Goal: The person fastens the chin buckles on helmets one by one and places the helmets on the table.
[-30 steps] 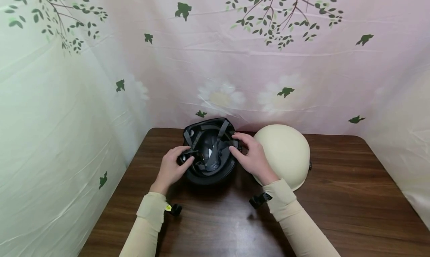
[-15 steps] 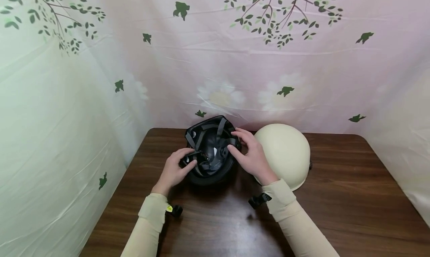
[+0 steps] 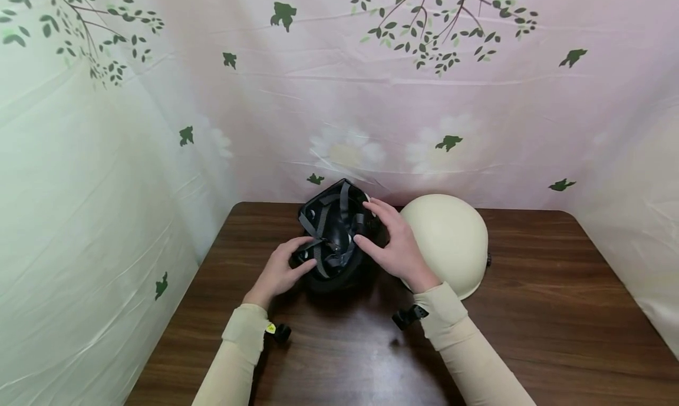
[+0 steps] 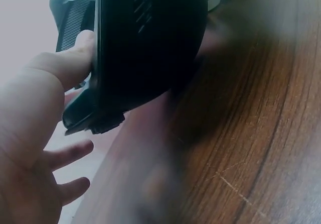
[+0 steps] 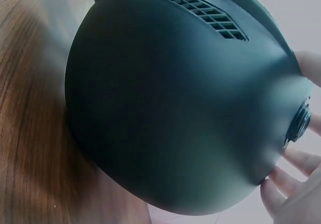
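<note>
In the head view a black helmet (image 3: 331, 283) lies upside down, its hollow facing up. Grey straps (image 3: 322, 220) and dark padding show inside it. My left hand (image 3: 276, 271) grips the near left rim, the thumb over the edge. On the opposite side, my right hand (image 3: 395, 241) holds the rim with thumb and fingers. From the left wrist, the helmet's dark shell (image 4: 150, 48) stands tilted above the wood, two fingers free below the rim. The right wrist view shows the smooth shell (image 5: 175, 113) with a vent grille (image 5: 203, 13) and a small side knob (image 5: 299, 122).
A cream helmet (image 3: 445, 241) sits dome up just right of my right hand, with a small dark knob (image 3: 489, 260) on its side. Both stand near the back edge of the brown wooden table (image 3: 339, 359), close to the printed cloth backdrop (image 3: 392, 129).
The black helmet has turned and tilted between my hands, its far corner shifting left and its opening looking narrower. My left hand has moved slightly right; the right thumb has shifted a little left.
</note>
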